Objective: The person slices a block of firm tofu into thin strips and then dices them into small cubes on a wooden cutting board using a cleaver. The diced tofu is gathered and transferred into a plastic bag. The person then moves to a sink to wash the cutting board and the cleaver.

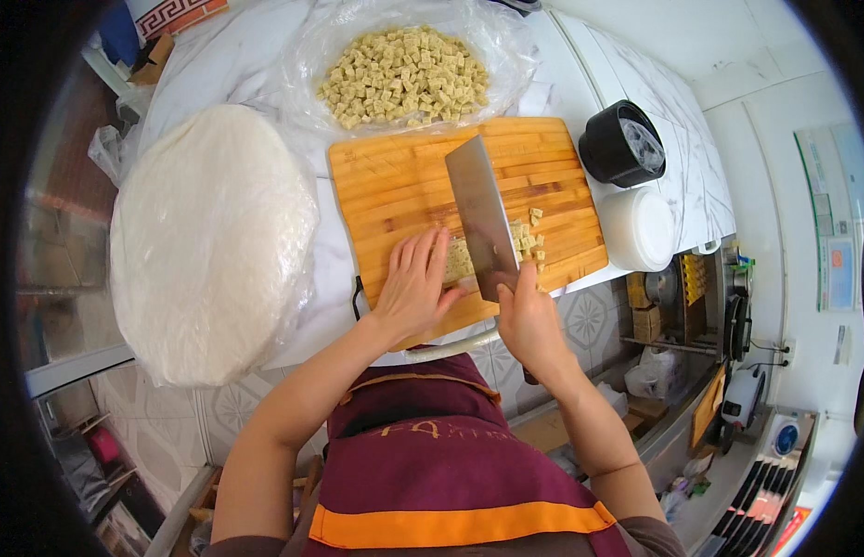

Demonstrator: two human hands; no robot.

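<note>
On a bamboo cutting board (pixel 404 174) lies a pale yellowish block of food (pixel 459 262), partly hidden by fingers and blade. My right hand (pixel 533 324) grips a cleaver (pixel 477 209), whose broad blade stands over the block's right end. Small cut cubes (pixel 526 240) lie just right of the blade. My left hand (pixel 417 278) rests on the block's left end, fingers extended and thumb along its near side. Beyond the board, a heap of similar cubes (pixel 407 73) sits on a clear plastic bag (pixel 515 56).
A large rounded white mass wrapped in clear plastic (pixel 213 244) takes up the table's left side. To the right of the board stand a black container (pixel 609 150) and a white lidded tub (pixel 641 230). The marble-patterned table (pixel 216 56) has its near edge just before my apron (pixel 439 473).
</note>
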